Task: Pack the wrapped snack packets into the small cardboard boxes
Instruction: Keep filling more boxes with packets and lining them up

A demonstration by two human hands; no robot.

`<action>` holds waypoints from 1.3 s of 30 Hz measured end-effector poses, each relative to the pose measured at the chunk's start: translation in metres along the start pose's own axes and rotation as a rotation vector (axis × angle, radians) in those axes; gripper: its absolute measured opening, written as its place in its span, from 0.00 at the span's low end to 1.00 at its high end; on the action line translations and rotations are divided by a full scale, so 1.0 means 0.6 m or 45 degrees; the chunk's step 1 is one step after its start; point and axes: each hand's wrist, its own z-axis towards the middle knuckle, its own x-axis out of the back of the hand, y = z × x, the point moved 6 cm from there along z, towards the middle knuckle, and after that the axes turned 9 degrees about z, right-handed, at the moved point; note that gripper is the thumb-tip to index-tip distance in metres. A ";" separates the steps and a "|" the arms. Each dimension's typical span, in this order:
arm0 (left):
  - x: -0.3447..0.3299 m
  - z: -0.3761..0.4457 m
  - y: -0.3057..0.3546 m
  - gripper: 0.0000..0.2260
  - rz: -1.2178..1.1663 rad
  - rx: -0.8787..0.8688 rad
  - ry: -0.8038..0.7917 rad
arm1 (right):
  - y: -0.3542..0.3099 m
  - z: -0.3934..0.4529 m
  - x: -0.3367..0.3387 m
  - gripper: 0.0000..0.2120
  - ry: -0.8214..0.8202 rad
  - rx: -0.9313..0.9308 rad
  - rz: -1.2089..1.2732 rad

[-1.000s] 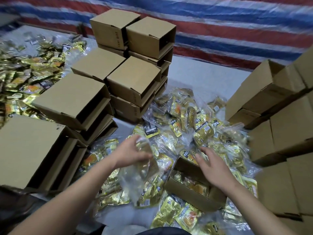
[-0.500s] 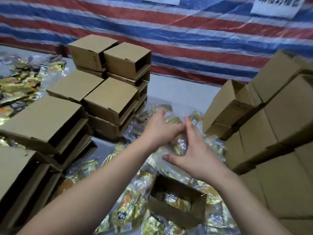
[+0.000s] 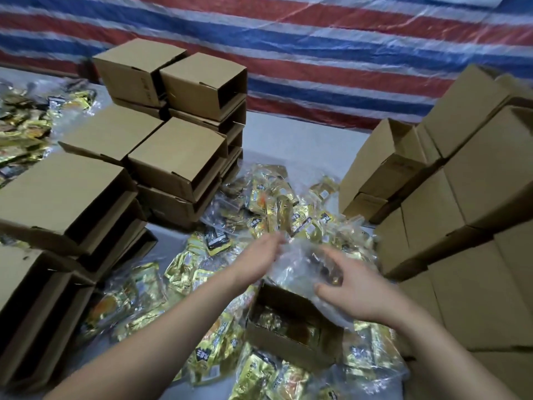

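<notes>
- Crinkly clear-plastic snack packet (image 3: 305, 264) sits between both hands, just above the small open brown cardboard box (image 3: 291, 327).
- Left hand (image 3: 259, 256) and right hand (image 3: 354, 290) touch it, fingers loose.
- Half a second ago they were pressed together; now apart.

Access: centre lane only.
Box stacks (image 3: 178, 157) wall frame left, cartons (image 3: 473, 197) wall frame right; packet pile (image 3: 277, 209) fills the centre, bare table (image 3: 294, 140) beyond.

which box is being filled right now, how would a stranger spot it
Look at the heap of gold snack packets between the cardboard stacks. Near its front edge, under both hands, sits one small box. Unlike the stacked boxes, it stands alone, top open, packets inside.
</notes>
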 end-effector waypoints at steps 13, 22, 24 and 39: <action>-0.077 0.006 -0.211 0.18 0.439 0.028 -0.045 | 0.131 0.066 -0.218 0.28 -0.745 -0.352 -0.175; -0.070 0.006 -0.230 0.09 0.490 -0.010 0.052 | 0.137 0.094 -0.269 0.29 -0.615 -0.391 -0.087; -0.073 0.006 -0.223 0.09 0.488 -0.030 0.032 | 0.127 0.089 -0.239 0.24 -0.553 -0.345 -0.067; -0.077 -0.003 -0.220 0.10 0.517 -0.025 0.075 | 0.127 0.076 -0.274 0.15 -0.676 -0.597 0.209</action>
